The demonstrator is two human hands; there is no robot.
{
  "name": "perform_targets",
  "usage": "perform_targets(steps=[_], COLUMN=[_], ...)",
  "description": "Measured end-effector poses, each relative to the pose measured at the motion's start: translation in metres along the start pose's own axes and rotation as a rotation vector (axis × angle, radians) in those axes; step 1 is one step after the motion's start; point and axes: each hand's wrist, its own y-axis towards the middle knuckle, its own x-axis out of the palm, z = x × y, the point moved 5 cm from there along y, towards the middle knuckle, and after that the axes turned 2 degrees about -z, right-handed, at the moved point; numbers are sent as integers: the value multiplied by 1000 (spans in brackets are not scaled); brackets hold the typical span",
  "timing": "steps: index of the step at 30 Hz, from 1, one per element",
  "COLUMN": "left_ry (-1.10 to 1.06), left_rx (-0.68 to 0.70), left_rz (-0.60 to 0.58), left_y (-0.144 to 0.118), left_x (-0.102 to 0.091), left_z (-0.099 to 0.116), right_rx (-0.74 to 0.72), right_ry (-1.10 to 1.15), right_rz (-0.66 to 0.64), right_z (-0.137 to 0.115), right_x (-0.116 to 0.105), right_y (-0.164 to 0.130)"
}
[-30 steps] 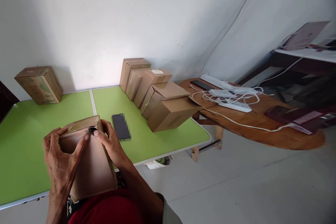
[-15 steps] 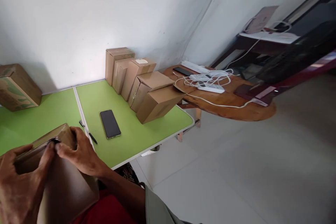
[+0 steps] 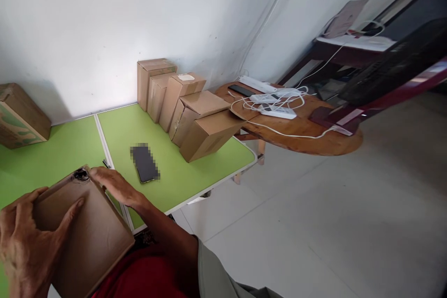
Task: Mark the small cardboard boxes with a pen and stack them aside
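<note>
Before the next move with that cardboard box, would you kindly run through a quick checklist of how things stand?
1. Left hand grips the cardboard box: ok.
2. Right hand rests on the box's upper edge: ok.
3. Small black object sits at the box's top corner: ok; what it is, cannot tell.
4. Phone lies apart from the box on the green table: ok.
5. Row of boxes stands apart from both hands: ok.

Both hands (image 3: 24, 242) on cardboard box (image 3: 87, 237), green table (image 3: 195, 172)
</note>
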Motion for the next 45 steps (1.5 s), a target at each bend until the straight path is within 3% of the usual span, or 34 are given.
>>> perform_targets(steps=[2,5,7,11,15,17,20,22,28,33,38,45], left_ry=[-32,-83,-102,-94,-89,-93,-83,-78,-70,-49,-33,-36], left_rx=[-10,1,17,36,66,88,99,103,162,187,203,202], left_rz=[39,59,47,24,46,54,69,76,107,143,150,154], left_y=[-5,-6,-4,-3,-8,-10,-12,-13,-17,-18,-19,-20], left_x=[-2,-2,1,4,5,6,6,6,6,7,7,7], left_z=[-3,-6,-7,-9,-10,-10,-11,-11,-10,-11,-11,-12], right_rx=[60,277,363,364,262,156,-33,-93,-187,-323,-323,-358], right_ry=[-211,-675,-792,-722,-552,-264,367,571,607,479,363,136], right_rz=[50,145,137,141,172,182,118,54,29,160,319,310], right_z=[9,27,38,51,37,21,-10,-30,-61,-52,-35,-43], right_x=[-12,-28,-32,-33,-39,-39,-33,-25,-2,14,20,18], right_y=[-1,-2,-1,1,-4,-11,-26,-36,-49,-42,-40,-45])
